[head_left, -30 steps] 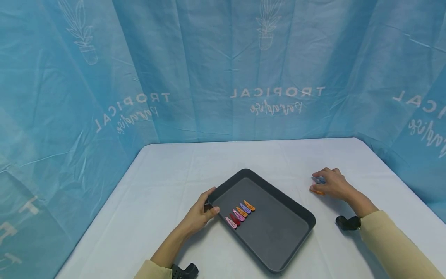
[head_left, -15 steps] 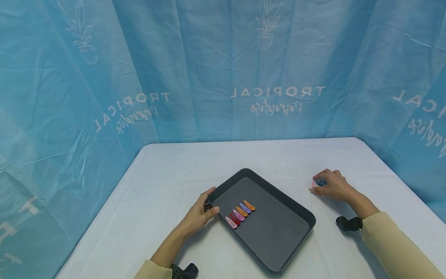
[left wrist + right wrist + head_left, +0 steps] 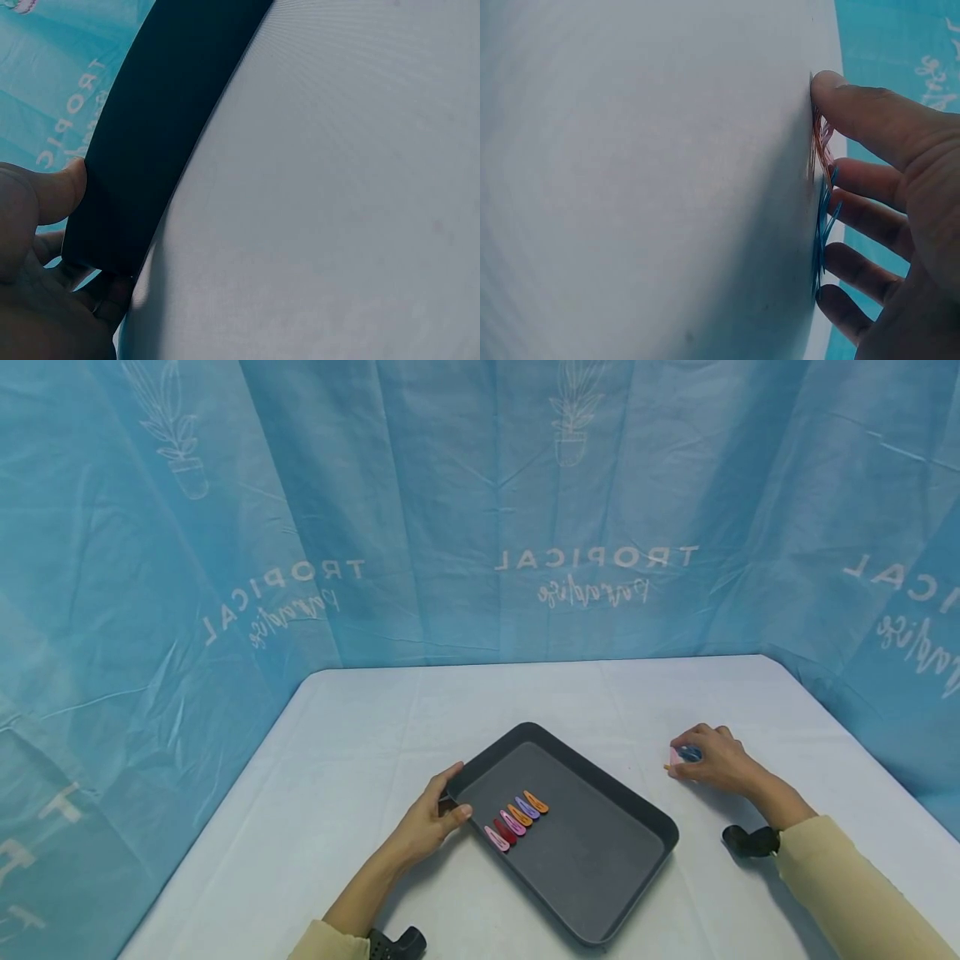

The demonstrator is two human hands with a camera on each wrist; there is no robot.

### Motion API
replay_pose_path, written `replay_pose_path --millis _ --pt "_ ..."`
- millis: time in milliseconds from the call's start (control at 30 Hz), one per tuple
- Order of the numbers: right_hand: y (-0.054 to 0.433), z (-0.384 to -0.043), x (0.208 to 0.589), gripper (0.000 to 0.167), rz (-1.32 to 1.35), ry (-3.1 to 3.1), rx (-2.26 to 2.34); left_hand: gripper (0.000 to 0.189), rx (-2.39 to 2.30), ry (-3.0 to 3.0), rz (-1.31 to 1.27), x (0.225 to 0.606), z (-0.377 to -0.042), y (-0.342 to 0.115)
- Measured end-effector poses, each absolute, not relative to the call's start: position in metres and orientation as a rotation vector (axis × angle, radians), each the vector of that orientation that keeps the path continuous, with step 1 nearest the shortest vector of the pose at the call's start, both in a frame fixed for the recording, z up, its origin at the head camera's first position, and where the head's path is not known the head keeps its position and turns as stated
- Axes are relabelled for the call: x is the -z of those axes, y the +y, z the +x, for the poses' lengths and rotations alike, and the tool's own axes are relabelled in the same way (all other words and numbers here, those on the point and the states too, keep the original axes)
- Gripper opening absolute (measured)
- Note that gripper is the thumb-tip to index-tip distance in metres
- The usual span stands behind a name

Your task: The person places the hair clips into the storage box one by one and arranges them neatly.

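Note:
My left hand [image 3: 425, 818] grips the left corner of a dark grey tray [image 3: 660, 827], thumb on the rim and fingers underneath. Inside the tray a slanting row of several snap hair clips [image 3: 521, 815] lies near that corner, in pink, red, orange and purple. Over at the right my right hand [image 3: 716, 758] bends down over a small pile of hair clips on the table. A pink hair clip [image 3: 673, 756] shows between its thumb and index finger. Blue hair clips [image 3: 825, 232] lie under the other fingers in the right wrist view, partly hidden by the hand in the head view.
A white cloth covers the table [image 3: 375, 727]. Behind and to the left hangs a blue printed curtain [image 3: 450, 510]. The tray stands at an angle between the two hands. Black wrist cameras [image 3: 750, 841] sit on both wrists.
At the right hand, the orange hair clip by the thumb has slipped mostly from sight, and a pink one now shows between thumb and index finger. The left hand and tray stay still.

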State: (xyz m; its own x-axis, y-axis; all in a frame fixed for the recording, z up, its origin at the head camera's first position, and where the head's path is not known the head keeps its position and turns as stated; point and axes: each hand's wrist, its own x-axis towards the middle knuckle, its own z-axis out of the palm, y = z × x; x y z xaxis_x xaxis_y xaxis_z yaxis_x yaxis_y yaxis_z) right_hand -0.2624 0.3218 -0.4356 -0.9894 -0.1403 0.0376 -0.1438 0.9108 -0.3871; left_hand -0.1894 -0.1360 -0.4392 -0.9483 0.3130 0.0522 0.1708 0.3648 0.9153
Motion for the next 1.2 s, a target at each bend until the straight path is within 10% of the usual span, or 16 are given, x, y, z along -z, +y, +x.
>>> replay_pose_path --millis 1200 --pt "0.295 -0.258 0.407 0.047 0.44 -2.902 -0.631 0.065 -1.604 2.536 0.429 0.437 -0.188 -0.135"
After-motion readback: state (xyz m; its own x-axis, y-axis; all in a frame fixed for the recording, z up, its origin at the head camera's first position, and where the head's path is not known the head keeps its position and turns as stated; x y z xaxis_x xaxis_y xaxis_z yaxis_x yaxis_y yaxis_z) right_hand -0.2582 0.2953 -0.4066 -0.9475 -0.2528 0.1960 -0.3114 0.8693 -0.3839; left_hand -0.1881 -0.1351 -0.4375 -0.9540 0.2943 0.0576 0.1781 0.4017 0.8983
